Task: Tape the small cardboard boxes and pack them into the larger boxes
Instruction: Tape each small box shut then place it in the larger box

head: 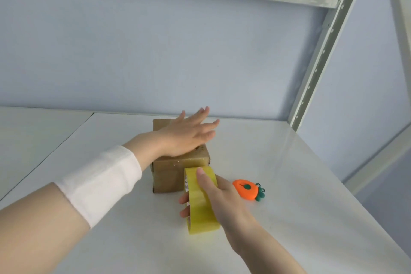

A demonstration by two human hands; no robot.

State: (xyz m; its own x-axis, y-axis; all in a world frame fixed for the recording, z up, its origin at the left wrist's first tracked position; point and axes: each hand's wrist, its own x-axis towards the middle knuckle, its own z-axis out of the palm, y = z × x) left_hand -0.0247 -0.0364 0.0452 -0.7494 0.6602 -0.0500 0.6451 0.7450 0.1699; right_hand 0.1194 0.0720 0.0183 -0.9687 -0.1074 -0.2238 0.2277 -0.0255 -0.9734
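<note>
A small brown cardboard box (167, 177) sits in the middle of the white table (289, 184). My left hand (189, 133) lies flat on its top with the fingers straight, pressing down. Just in front of the box, my right hand (220, 198) grips a yellow roll of tape (199, 204), thumb on the outer face and fingers through the core. A strip of tape runs from the roll up onto the box's near top edge. No larger box is in view.
An orange carrot-shaped cutter (246, 190) with a green tip lies on the table right of the tape roll. A grey metal shelf post (322, 51) rises at the back right. A pale blue wall stands behind the table.
</note>
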